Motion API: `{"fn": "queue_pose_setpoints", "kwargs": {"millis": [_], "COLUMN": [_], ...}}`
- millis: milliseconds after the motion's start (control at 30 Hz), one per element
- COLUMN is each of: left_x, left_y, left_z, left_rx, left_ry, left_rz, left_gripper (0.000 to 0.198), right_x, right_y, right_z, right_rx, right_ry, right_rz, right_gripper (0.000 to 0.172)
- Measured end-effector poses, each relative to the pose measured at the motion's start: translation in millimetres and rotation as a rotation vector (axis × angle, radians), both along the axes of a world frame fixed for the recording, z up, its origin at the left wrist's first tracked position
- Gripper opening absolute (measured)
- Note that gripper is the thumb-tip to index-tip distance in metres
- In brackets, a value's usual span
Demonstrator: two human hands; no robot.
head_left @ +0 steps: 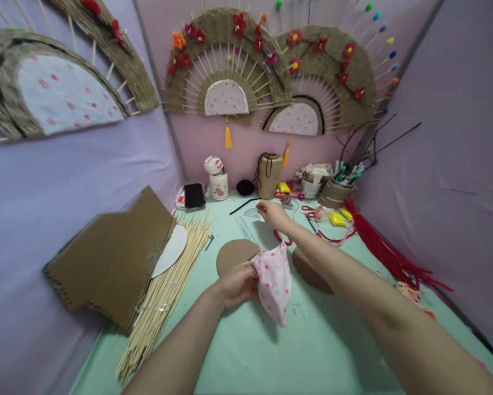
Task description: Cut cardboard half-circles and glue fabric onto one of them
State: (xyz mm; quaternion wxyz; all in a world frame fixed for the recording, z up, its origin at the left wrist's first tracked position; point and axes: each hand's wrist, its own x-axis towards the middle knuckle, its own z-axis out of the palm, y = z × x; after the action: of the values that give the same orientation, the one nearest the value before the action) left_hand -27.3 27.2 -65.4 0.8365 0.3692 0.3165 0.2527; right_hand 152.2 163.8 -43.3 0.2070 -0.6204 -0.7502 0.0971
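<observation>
One cloth [273, 282] hangs lengthwise, tip down, left hand [236, 284] gripping, right hand [272, 213]'s hold unclear.

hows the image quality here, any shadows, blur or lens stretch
Head view: soft light, no harsh glare; head view: faint shadows on the green table under the dotted cloth and right forearm; head view: that forearm looks stretched toward the lower right corner; head view: the ruler's markings are too soft to read.
</observation>
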Motion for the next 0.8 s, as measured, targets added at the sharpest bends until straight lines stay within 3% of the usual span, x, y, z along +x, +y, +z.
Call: {"fn": "queue_pose_setpoints", "kwargs": {"millis": [133,267,567,800], "left_x": [-0.6,-0.8,2.9,7.9], "left_y": [0.4,2.9,2.6,1.7], "left_z": [2.8,4.8,5.0,7.1], "left_rx": [0.002,-0.022,-0.033,-0.034], "left_ry": [0.008,-0.017,-0.067,-0.034], "left_rz": [0.016,0.053,0.092,0.078], "left_gripper": [0.026,0.025,0.018,0.022], "right_x": [-14.0,-27.1,-39.6,-22.0], "right_y": [55.8,87.0,100.9,101.0], "right_z": [0.1,-7.6,-7.9,-17.4], "right_rx": [0.006,0.009,0.147,0.049], "right_ry": [-0.251,-0.427,-0.524,-0.552], "right_rz": [0.015,0.053,0.171,0.133], "right_gripper": [0.033,0.033,0.033,0.032]}}
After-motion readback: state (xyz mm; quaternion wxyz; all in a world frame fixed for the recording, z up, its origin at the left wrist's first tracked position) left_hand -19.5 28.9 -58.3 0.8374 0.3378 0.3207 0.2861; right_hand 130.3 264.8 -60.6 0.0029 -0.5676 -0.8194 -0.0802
